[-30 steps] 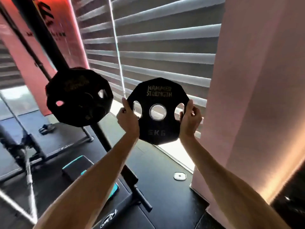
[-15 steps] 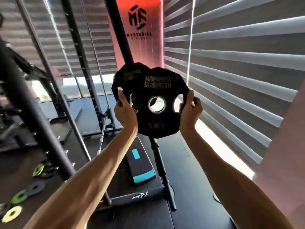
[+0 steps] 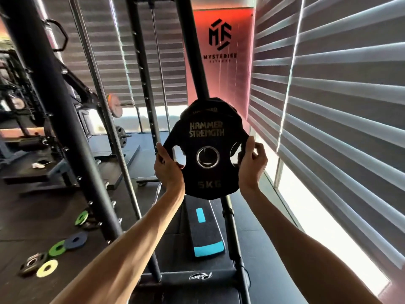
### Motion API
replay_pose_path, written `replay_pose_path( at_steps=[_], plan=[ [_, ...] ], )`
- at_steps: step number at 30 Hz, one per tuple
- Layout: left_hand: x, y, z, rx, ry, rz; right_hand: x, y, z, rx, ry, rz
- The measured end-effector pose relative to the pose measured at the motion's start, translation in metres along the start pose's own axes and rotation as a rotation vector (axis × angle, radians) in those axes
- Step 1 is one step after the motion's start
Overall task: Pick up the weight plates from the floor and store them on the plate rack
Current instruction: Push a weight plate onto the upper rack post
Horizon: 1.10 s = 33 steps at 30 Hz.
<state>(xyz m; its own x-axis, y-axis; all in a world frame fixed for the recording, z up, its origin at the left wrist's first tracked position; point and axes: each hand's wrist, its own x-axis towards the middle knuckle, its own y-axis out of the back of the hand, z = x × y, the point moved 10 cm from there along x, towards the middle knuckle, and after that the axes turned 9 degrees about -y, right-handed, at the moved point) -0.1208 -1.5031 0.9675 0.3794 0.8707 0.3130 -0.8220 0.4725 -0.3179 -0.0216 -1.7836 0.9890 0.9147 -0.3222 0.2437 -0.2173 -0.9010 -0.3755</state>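
Observation:
I hold a black 5 kg weight plate (image 3: 207, 137) lettered "Hammer Strength" upright at chest height. My left hand (image 3: 167, 170) grips its left edge, with the thumb by a cut-out. On the right edge, my right hand (image 3: 252, 163) curls its fingers around the rim. Directly behind it a second black plate (image 3: 205, 106) hangs on the black rack post (image 3: 191, 51); only its top shows. The held plate's steel-ringed centre hole lines up in front of that plate. Whether it sits on the peg is hidden.
Several small plates, green, yellow and dark blue (image 3: 75, 239), lie on the black floor at lower left. A black and blue step bench (image 3: 206, 233) lies below the rack. Black uprights (image 3: 54, 106) stand left. Window blinds (image 3: 339, 106) close the right side.
My view has swung left, so the rack plate that was to the left now sits right behind the held plate. Both hands kept their grip and brought the plate up against it.

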Motion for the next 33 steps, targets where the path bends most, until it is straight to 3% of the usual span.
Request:
replay_pose_path(
  at_steps=[7, 15, 20, 27, 33],
  plan=[
    [0.004, -0.026, -0.006, -0.02, -0.006, -0.023, 0.026, -0.001, 0.01, 0.005, -0.01, 0.003],
    [0.021, -0.038, -0.02, -0.027, -0.052, -0.016, 0.048, -0.019, 0.018, -0.081, 0.104, -0.023],
    [0.045, -0.059, -0.039, 0.019, -0.08, -0.092, 0.082, -0.045, 0.036, -0.189, 0.073, -0.126],
    [0.089, -0.096, -0.066, 0.087, -0.047, -0.209, 0.105, -0.064, 0.056, -0.216, 0.061, -0.137],
    [0.091, -0.111, -0.068, -0.016, -0.055, -0.219, 0.111, -0.074, 0.065, -0.143, 0.059, -0.19]
  ],
)
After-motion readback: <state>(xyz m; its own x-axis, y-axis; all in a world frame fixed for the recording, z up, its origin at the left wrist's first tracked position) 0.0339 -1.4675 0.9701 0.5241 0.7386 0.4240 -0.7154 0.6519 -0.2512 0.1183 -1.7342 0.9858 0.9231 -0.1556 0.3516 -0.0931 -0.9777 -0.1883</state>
